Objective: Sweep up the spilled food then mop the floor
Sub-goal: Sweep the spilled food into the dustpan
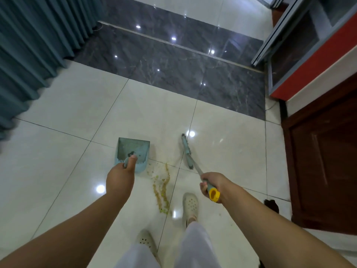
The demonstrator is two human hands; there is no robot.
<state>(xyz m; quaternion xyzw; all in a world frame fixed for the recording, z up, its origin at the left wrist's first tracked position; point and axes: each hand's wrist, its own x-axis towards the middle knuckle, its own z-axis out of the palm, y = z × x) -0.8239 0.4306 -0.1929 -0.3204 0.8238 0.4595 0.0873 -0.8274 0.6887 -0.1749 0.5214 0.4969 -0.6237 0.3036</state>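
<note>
There is one view only, from a wide-angle camera on the person's head; it looks forward and steeply down at the cream tile floor (58, 105), so both forearms enter from the bottom edge; the left hand (119, 176) and the right hand (211, 183) sit near the middle, quite close to the lens; the feet are at the lower edge, directly below; the far part of the view reaches a dark marble strip (173, 60); straight lines bend toward the borders; no second view shares the scene
</note>
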